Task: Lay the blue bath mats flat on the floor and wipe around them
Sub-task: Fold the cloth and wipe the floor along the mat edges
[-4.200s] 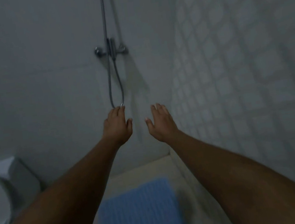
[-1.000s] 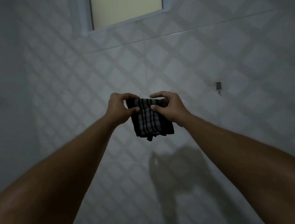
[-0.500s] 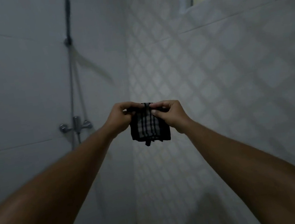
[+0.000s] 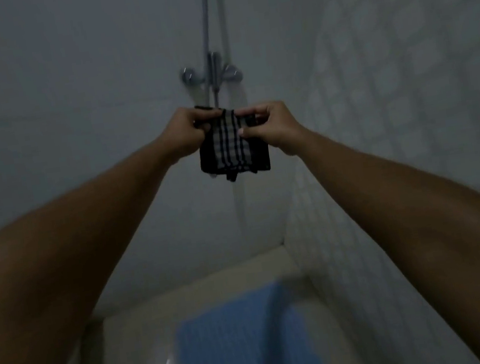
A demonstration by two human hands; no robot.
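A small dark cloth [image 4: 232, 149] with pale stripes hangs folded in front of me at chest height. My left hand [image 4: 183, 131] pinches its top left corner and my right hand [image 4: 268, 125] pinches its top right edge. A blue bath mat [image 4: 249, 347] lies flat on the pale floor [image 4: 133, 351] below my arms, close to the right wall. Its near end runs out of the bottom of the view.
A chrome shower mixer [image 4: 211, 73] with a riser rail and hose is fixed on the far wall just above my hands. A wall of small diamond tiles [image 4: 390, 99] closes the right side. The room is dim.
My view has swung left and down from the window wall to the shower corner, so the blue mat shows again. Both hands keep hold of the striped cloth.
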